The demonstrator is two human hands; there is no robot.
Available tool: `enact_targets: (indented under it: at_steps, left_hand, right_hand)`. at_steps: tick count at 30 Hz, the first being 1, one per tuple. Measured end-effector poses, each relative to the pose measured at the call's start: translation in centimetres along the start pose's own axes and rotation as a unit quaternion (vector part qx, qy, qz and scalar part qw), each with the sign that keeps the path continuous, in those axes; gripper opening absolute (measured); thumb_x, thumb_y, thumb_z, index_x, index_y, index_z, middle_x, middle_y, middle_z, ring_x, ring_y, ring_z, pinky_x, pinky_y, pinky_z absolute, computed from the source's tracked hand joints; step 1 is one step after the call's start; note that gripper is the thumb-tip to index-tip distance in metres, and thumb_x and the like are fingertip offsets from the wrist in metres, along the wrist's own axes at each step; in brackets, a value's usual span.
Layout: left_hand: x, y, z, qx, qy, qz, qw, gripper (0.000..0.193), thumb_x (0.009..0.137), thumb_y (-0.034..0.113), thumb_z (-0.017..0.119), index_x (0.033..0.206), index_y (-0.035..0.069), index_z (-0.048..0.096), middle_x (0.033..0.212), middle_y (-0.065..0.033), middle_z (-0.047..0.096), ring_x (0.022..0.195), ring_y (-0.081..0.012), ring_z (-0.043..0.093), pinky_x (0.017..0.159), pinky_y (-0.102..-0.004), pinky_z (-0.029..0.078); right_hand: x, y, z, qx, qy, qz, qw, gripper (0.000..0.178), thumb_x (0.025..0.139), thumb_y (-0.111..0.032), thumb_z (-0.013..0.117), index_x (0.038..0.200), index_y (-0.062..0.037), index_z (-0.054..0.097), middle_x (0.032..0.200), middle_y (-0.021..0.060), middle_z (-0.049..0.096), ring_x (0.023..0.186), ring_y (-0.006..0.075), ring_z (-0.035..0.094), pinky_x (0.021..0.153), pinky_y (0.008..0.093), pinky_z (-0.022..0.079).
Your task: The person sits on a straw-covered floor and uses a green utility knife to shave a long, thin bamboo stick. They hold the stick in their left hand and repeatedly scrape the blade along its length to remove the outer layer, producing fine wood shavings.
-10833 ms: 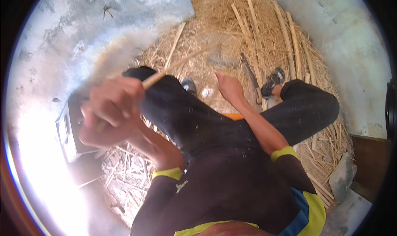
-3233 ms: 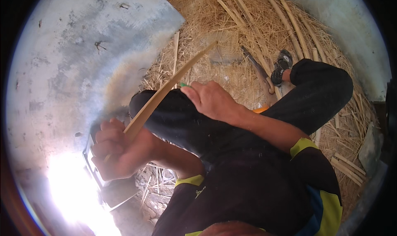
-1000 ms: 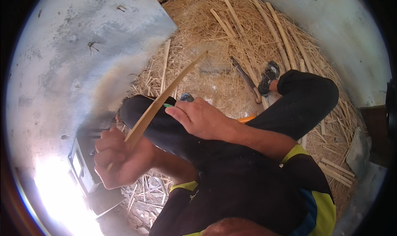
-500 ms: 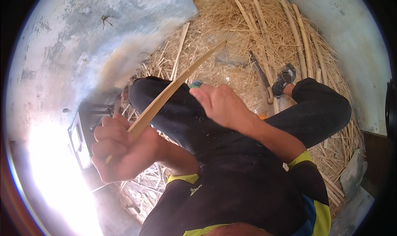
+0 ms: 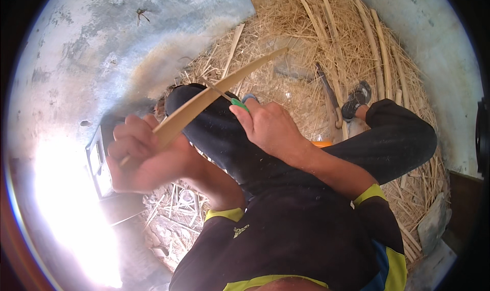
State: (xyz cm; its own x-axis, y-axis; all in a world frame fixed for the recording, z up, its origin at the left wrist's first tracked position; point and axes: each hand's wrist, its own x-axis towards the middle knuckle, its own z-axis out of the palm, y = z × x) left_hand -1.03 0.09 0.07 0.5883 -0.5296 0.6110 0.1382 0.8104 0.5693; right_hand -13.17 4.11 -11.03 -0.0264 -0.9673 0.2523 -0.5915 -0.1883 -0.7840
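Within left hand (image 5: 149, 164): wooden strip (image 5: 194, 107) (tapered).

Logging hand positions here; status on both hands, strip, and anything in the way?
Left hand gripping pale strip. Right hand closed on green-handled blade, crossing strip. Left knee beneath strip, possibly in the way.

Two hands are in view: one left hand (image 5: 150, 157) and one right hand (image 5: 273, 130). One wooden strip (image 5: 219, 93), one green-handled knife (image 5: 239, 105), one orange item (image 5: 321, 144). Toward the far right of the floor (image 5: 268, 89): one long dark tool (image 5: 324, 83), at least five long sticks (image 5: 368, 43).
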Motion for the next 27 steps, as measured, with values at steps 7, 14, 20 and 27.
enact_targets:
  at_steps: [7, 14, 20, 27]
  left_hand:
    - [-0.1, 0.1, 1.1, 0.018, 0.017, 0.001, 1.000, 0.034, 0.079, 0.027, 0.034, 0.048, 0.015, 0.027, 0.046, -0.0004, 0.025, 0.043, -0.0093, 0.021, 0.040, -0.0225, 0.017]
    - [-0.9, 0.6, 1.0, 0.026, -0.011, 0.001, 1.000, 0.038, 0.082, 0.033, 0.034, 0.050, 0.014, 0.027, 0.046, -0.0015, 0.025, 0.044, -0.0101, 0.020, 0.042, -0.0222, 0.019]
    - [-1.1, 0.7, 0.3, 0.033, -0.037, -0.001, 0.999, 0.039, 0.082, 0.034, 0.035, 0.049, 0.014, 0.025, 0.046, -0.0012, 0.024, 0.044, -0.0097, 0.018, 0.042, -0.0222, 0.017]
    - [-0.6, 0.1, 0.7, 0.018, 0.011, -0.014, 1.000, 0.036, 0.077, 0.035, 0.040, 0.051, 0.016, 0.025, 0.047, 0.0003, 0.025, 0.045, -0.0094, 0.019, 0.042, -0.0231, 0.014]
  right_hand:
    - [-0.2, 0.0, 0.0, -0.039, 0.016, 0.004, 0.999, 0.041, 0.093, -0.036, 0.047, 0.076, 0.0007, 0.054, 0.049, 0.0229, 0.051, 0.049, 0.0418, 0.055, 0.046, 0.0479, 0.044]
    - [-0.2, -1.8, -0.9, 0.008, -0.001, 0.006, 1.000, 0.042, 0.094, -0.034, 0.046, 0.075, 0.0017, 0.056, 0.052, 0.0229, 0.053, 0.052, 0.0421, 0.056, 0.049, 0.0470, 0.046]
    - [0.1, 0.0, -1.2, -0.002, 0.007, 0.014, 1.000, 0.044, 0.095, -0.035, 0.045, 0.076, 0.0027, 0.057, 0.054, 0.0254, 0.053, 0.054, 0.0437, 0.055, 0.049, 0.0484, 0.044]
    - [1.3, 3.8, 1.0, -0.008, 0.041, 0.013, 0.999, 0.041, 0.094, -0.033, 0.046, 0.076, 0.0024, 0.057, 0.054, 0.0247, 0.053, 0.052, 0.0418, 0.056, 0.049, 0.0470, 0.044]
